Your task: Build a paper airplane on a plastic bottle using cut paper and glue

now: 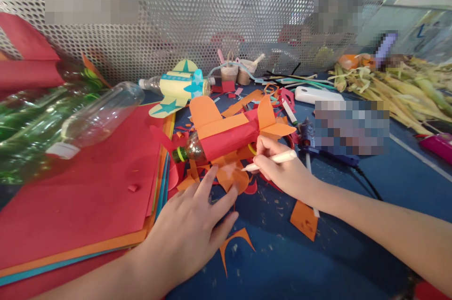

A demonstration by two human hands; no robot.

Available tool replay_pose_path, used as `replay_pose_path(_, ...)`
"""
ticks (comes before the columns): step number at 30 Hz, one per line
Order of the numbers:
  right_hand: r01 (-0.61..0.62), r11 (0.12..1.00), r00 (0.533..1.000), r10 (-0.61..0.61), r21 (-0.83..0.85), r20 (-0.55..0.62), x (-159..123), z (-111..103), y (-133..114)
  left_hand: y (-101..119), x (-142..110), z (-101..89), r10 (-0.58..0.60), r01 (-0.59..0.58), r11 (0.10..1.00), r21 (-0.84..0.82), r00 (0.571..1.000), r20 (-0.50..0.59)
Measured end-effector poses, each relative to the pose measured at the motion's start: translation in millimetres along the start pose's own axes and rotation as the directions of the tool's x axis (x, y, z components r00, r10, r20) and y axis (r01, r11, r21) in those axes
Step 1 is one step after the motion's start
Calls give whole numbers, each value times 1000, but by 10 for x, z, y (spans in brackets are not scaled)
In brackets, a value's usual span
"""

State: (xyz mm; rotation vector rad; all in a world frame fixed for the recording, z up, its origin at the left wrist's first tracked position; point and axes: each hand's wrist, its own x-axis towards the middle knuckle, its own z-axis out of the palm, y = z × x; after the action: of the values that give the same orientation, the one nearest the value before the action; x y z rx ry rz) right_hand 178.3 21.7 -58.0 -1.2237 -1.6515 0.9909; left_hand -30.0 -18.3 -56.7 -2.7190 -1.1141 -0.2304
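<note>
A toy plane made from a plastic bottle (195,146) wrapped in red paper (229,140) lies in the middle, with orange wings and tail fins. Its near orange wing (223,178) carries a pale star shape. My left hand (197,217) has its fingers spread, the fingertips resting on that wing. In my right hand (278,168) is a white marker (271,160), held like a pen. The marker's tip points at the wing beside the star; whether it touches the paper I cannot tell. Orange and red paper scraps lie around and under the plane.
Stacked coloured paper (88,187) is at left, beneath a clear bottle (102,118) and near green bottles (35,111). Behind sits a yellow bottle plane (181,85). A glue gun (309,137) with a cord lies at right, near corn husks (384,88). Perforated metal (212,12) stands behind.
</note>
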Motion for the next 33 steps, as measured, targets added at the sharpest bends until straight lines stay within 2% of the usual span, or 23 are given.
replay_pose_path(6,15,1000,998,-14,-24,54,-18,-10,-7,7,6,1,-3,4,1000,-5,1000,14)
replay_pose_path(33,18,998,999,-16,-54,33,-19,-8,-31,0,-8,0,-12,12,1000,-17,1000,21)
